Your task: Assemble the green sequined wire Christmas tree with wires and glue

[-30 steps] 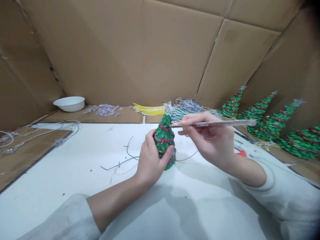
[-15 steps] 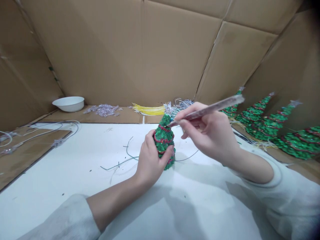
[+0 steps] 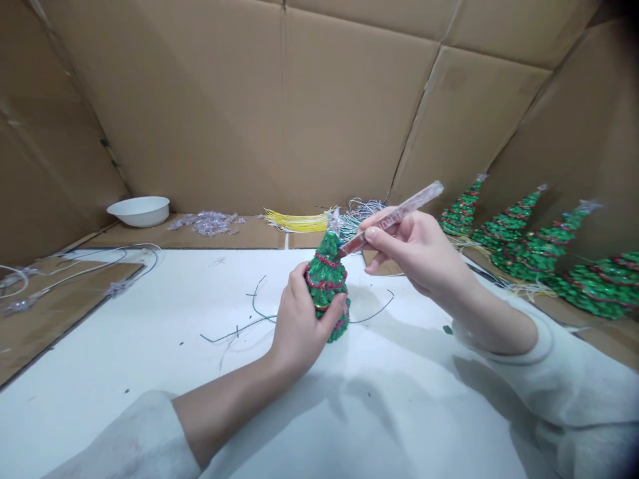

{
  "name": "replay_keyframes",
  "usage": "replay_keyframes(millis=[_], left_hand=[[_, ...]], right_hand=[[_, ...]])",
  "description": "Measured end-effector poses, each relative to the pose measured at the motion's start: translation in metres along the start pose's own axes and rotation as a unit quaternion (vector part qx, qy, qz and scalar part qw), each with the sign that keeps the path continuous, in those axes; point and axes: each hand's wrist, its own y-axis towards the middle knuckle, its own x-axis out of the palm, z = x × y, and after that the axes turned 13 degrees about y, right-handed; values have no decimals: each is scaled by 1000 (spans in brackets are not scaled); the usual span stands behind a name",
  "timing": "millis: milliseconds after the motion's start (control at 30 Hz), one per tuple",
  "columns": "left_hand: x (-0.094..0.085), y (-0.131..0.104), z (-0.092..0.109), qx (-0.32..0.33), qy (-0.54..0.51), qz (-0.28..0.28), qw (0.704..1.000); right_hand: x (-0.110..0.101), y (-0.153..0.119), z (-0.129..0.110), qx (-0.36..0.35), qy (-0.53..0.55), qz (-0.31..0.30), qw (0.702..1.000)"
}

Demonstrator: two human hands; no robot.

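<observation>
A small green Christmas tree [image 3: 324, 271] with red garland and a clear star at its top stands on the white tabletop. My left hand [image 3: 304, 309] is wrapped around its lower part, fingers at the far left side and thumb in front. In my right hand [image 3: 399, 239] is a slim, flat, pale stick-like tool [image 3: 417, 199] with lettering on its side, pinched between thumb and fingers. Its reddish lower end meets the right side of the tree just below the star; the very tip is hard to make out.
Several finished trees [image 3: 529, 243] stand at the right. Along the back lie yellow wires [image 3: 297, 221], clear star pieces [image 3: 210, 223] and a white bowl [image 3: 142, 211]. Loose dark green wires [image 3: 239, 326] lie around the tree, and white wires [image 3: 94, 266] at the left. Cardboard walls [image 3: 324, 106] enclose the table.
The tool has turned in my right hand, so its lettered side faces me and its rear end points higher and farther left. The left hand and tree have hardly moved.
</observation>
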Motion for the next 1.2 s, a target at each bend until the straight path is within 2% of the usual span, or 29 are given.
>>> replay_keyframes(millis=[133, 333, 600, 800, 967, 1067, 1200], left_hand=[[0, 0, 0, -3, 7, 2, 1000], [0, 0, 0, -2, 4, 1, 1000], [0, 0, 1, 1, 3, 3, 1000], [0, 0, 1, 5, 3, 7, 1000], [0, 0, 0, 12, -2, 11, 1000], [0, 0, 0, 14, -3, 11, 1000], [0, 0, 1, 6, 0, 9, 1000]], right_hand=[[-2, -6, 5, -1, 28, 26, 999], [11, -20, 4, -128, -29, 57, 990], [11, -32, 16, -248, -109, 11, 963], [12, -34, 21, -283, -151, -9, 947], [14, -33, 23, -336, -214, -13, 917], [17, -33, 18, -336, -240, -18, 911], [22, -32, 8, -258, -222, -21, 940]])
